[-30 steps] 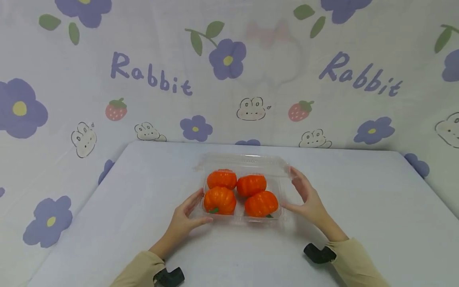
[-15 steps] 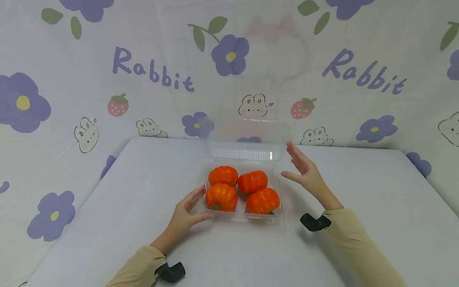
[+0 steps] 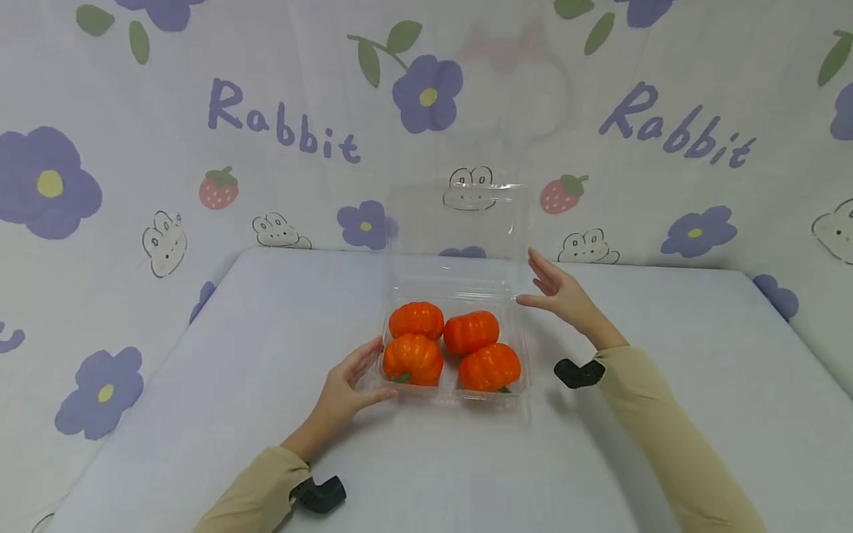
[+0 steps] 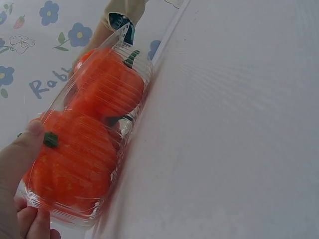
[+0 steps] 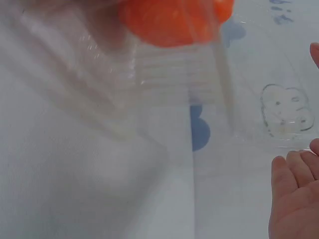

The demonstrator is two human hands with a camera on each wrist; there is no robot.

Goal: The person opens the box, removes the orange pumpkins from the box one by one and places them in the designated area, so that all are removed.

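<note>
On the white table stands a clear plastic clamshell container (image 3: 436, 392) with several orange toy pumpkins (image 3: 413, 360) in it. Its hinged clear lid (image 3: 460, 233) is raised at the back, nearly upright. My left hand (image 3: 342, 392) grips the container's near left corner; the left wrist view has the thumb (image 4: 26, 152) over the front edge and curled fingers at the left end. At the lid's right edge is my right hand (image 3: 566, 296), fingers extended and thumb apart. In the right wrist view these straight fingers (image 5: 294, 179) lie by the blurred transparent plastic.
The white tabletop (image 3: 666, 385) extends on both sides of the container. Behind it hangs a pale cloth (image 3: 293, 192) printed with flowers, rabbits and strawberries. A black device (image 3: 320, 494) sits at the left cuff, another black device (image 3: 578, 373) at the right.
The lid has swung up and back from leaning low over the pumpkins to nearly upright. My right hand has moved up and away from me along with it; the left has stayed at the corner.
</note>
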